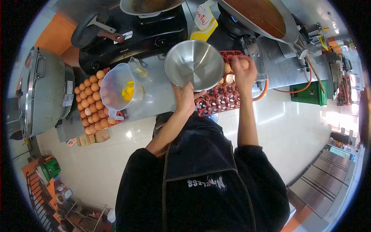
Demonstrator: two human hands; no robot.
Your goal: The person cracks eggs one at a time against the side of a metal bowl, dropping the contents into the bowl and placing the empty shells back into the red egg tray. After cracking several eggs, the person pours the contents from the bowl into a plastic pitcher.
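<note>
My left hand point(184, 97) is closed on the near rim of a steel mixing bowl point(193, 58), which looks bare inside. Above the right part of a red egg tray point(216, 101), my right hand point(245, 77) is closed around a brown egg point(244, 63). That tray has many bare cups, plus a few eggs and some broken shells point(230, 79) near its right side. Left of the bowl stands a clear plastic pitcher point(109, 89) with yellow yolks point(128, 91) in it. A small clear measuring cup point(136, 66) sits behind the pitcher.
A full tray of brown eggs point(91, 96) lies left of the pitcher. Behind are a black gas stove point(143, 48), a yellow-white pouch point(205, 23) and a wide pan of brown liquid point(259, 17). An orange hose point(264, 91) hangs at the counter's right edge.
</note>
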